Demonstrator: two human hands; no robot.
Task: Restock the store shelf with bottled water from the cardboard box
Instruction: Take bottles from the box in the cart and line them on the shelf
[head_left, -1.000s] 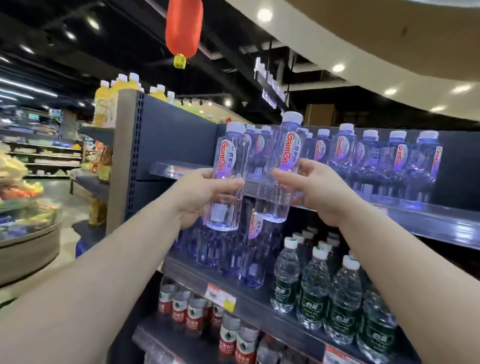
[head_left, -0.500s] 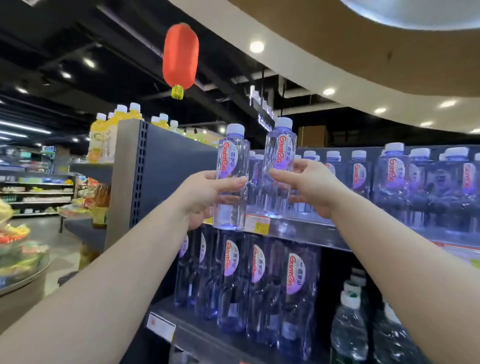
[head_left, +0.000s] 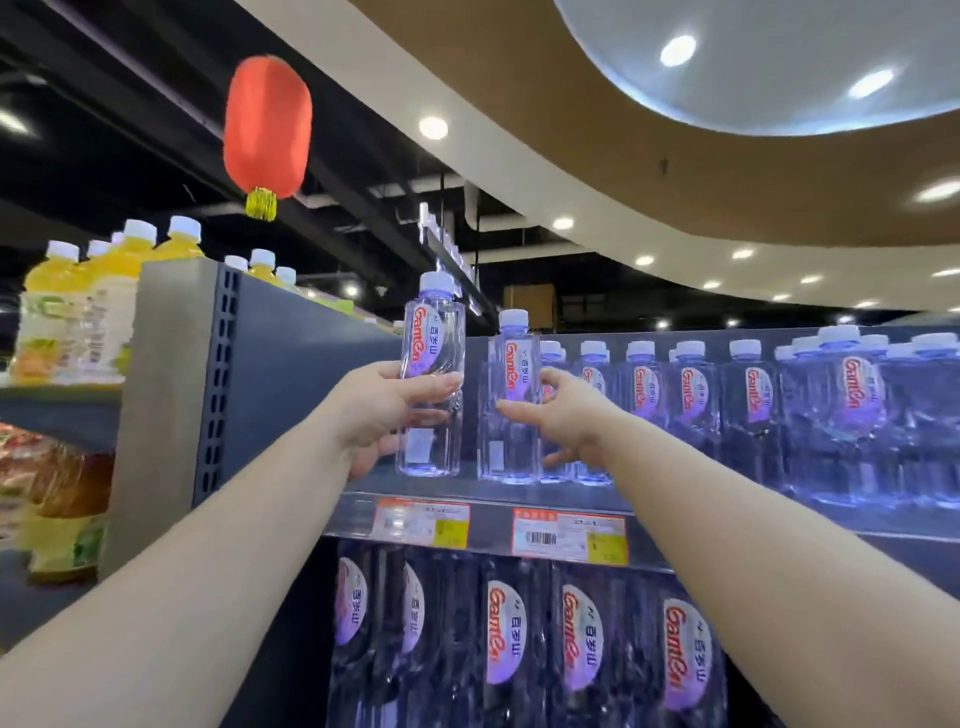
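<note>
My left hand (head_left: 382, 415) grips a clear water bottle (head_left: 434, 374) with a red and purple label, upright at the left end of the top shelf (head_left: 491, 514). Its base is at the shelf's front edge; I cannot tell whether it touches. My right hand (head_left: 563, 421) curls round a second bottle (head_left: 509, 410) of the same kind, which stands on the shelf just left of the stocked row. The cardboard box is out of view.
A row of matching bottles (head_left: 753, 395) fills the top shelf to the right. Larger bottles (head_left: 498, 639) crowd the shelf below. A grey upright panel (head_left: 176, 389) closes the shelf's left end, with yellow juice bottles (head_left: 119, 270) beyond. A red lantern (head_left: 267, 127) hangs overhead.
Both hands have lifted their bottles from in front of the shelves to the top shelf. The right bottle now stands on it, and my view has tilted upward.
</note>
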